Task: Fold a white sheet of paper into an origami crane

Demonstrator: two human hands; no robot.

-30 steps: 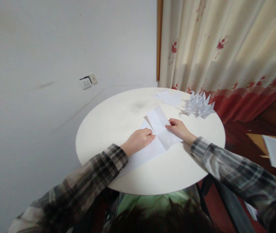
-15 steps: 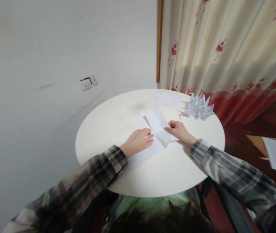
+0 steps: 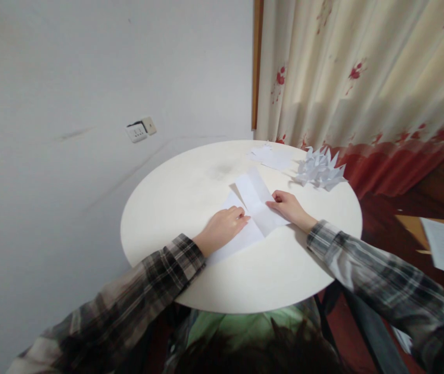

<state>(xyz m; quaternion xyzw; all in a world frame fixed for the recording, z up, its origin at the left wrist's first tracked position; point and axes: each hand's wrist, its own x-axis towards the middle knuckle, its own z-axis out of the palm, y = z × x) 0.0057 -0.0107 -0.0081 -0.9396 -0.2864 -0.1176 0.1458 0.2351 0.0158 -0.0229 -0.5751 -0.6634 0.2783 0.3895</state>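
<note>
- Counter (image 3: 167, 202), left of the left hand (image 3: 225, 226): bare out to the rim; low pass possible.
- Near strip, between white paper (image 3: 271, 218) and front rim: bare; left sleeve (image 3: 167, 265) and right sleeve (image 3: 339, 252) bar it on either side.
- Gap between left hand and right hand (image 3: 289, 208): narrow, paper below.
- Beyond right hand: spiky folded papers (image 3: 318, 170) stand up, obstructing a low pass.
- Loose sheets (image 3: 278, 158): flat, passable above.
- Wall (image 3: 69, 78) limits reach past left rim.
</note>
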